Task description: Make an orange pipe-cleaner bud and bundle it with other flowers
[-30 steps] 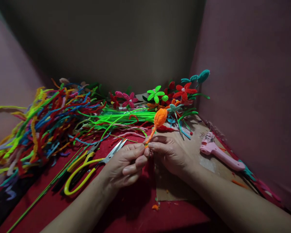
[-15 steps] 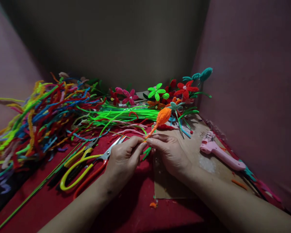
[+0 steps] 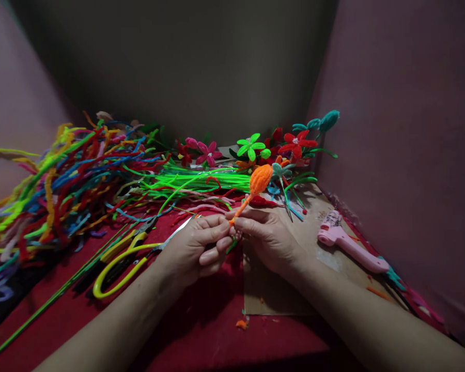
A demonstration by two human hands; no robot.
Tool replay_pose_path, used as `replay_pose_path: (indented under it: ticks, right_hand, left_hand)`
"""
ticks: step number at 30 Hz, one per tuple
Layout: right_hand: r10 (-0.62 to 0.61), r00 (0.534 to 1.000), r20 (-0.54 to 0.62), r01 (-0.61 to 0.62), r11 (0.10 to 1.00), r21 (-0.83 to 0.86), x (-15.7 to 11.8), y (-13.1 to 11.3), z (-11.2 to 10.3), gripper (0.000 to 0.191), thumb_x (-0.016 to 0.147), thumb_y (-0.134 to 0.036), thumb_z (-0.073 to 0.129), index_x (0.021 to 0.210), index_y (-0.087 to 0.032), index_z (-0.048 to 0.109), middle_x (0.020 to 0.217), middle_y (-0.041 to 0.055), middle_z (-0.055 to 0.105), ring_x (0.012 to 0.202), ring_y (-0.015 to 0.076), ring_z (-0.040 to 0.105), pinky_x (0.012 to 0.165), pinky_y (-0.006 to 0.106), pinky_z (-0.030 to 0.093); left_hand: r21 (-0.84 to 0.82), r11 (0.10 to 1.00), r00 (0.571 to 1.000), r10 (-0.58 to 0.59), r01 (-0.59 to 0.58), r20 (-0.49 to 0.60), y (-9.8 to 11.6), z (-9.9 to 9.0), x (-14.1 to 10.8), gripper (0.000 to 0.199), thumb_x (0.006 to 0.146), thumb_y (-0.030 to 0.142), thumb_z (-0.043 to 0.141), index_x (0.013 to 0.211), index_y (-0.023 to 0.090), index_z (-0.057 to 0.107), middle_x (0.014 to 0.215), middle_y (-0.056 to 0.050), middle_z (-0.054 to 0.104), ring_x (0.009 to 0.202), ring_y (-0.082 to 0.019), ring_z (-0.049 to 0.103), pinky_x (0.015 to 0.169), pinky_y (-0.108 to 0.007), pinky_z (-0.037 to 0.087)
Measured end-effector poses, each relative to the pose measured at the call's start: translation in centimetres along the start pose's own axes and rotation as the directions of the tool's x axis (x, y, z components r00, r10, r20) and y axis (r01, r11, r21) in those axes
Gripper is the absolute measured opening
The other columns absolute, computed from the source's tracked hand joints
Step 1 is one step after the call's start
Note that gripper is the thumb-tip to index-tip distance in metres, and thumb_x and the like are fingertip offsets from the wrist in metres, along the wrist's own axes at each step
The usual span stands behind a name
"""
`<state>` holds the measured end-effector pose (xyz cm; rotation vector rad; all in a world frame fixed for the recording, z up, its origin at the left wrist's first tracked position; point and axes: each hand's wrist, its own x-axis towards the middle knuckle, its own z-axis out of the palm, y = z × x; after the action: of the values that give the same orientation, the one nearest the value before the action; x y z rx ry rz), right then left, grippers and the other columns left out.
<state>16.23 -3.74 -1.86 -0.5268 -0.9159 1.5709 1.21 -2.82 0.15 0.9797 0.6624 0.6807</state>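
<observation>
The left hand (image 3: 202, 247) and right hand (image 3: 269, 238) meet at the centre, each pinching between thumb and fingers the lower end of a thin orange stem (image 3: 241, 207). Both grips are narrow and closed on it. The stem leans up and away to the right, ending in an orange bud (image 3: 260, 179) held above the table. A firm pinch low on the stem, with small turns of the fingertips, would probably keep it tight without flattening the bud. The bud is plump, ribbed and egg-shaped, its fuzz like chenille. Beneath lie red cloth (image 3: 205, 330) and a flat sheet of brown cardboard (image 3: 279, 299). Yellow-handled scissors (image 3: 139, 248) lie partly behind the left hand; a smooth pink plastic tool (image 3: 352, 249) rests at right. Beyond are straight green stems (image 3: 213, 181), a tangled fuzzy multicoloured heap (image 3: 58, 186) and a lime five-petalled flower (image 3: 251, 146).
</observation>
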Motion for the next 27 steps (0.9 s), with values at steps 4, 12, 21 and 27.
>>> replay_pose_path:
  ticks: [4,12,21,27]
  right_hand:
    - [-0.020,1.000,-0.001,0.020,1.000,-0.004,-0.2,0.1,0.1,0.007,0.067,-0.013,0.067,0.072,-0.016,0.070,0.070,-0.0002,0.066,0.067,0.0110,0.056,0.069,0.026,0.042]
    - [-0.002,0.988,-0.157,0.003,1.000,0.004,0.0,0.7,-0.1,0.003,0.064,-0.015,0.069,0.067,-0.016,0.068,0.065,-0.0017,0.062,0.062,0.0099,0.053,0.063,0.024,0.041]
    - [-0.028,0.977,-0.213,0.017,0.998,-0.054,-0.1,1.0,0.0,0.005,0.064,-0.019,0.071,0.067,-0.017,0.068,0.065,-0.0008,0.062,0.063,0.0121,0.053,0.065,0.027,0.042]
    - [-0.068,0.980,-0.186,0.050,0.993,-0.103,-0.2,1.2,0.0,0.006,0.066,-0.021,0.070,0.071,-0.016,0.070,0.068,-0.0006,0.064,0.070,0.0140,0.055,0.071,0.028,0.042]
  left_hand:
    - [-0.023,0.999,0.998,-0.035,0.036,0.045,0.1,0.0,0.0,0.011,0.081,0.026,0.055,0.076,0.016,0.057,0.052,0.008,0.044,0.030,0.001,0.015,0.027,-0.011,0.020]
    - [0.772,0.579,0.817,0.559,-0.263,-0.140,-1.1,1.1,-0.4,0.013,0.078,0.031,0.059,0.078,0.019,0.063,0.058,0.002,0.054,0.050,-0.010,0.049,0.049,-0.019,0.038]
    - [0.939,0.163,0.678,0.729,-0.304,0.093,-2.6,-0.7,0.2,0.014,0.079,0.022,0.055,0.088,0.022,0.066,0.075,-0.005,0.058,0.070,-0.018,0.051,0.072,-0.025,0.039]
    - [0.908,0.259,0.698,0.714,-0.328,0.049,-2.0,-0.2,0.0,0.013,0.080,0.019,0.054,0.081,0.022,0.066,0.069,-0.001,0.057,0.064,-0.013,0.049,0.065,-0.022,0.038]
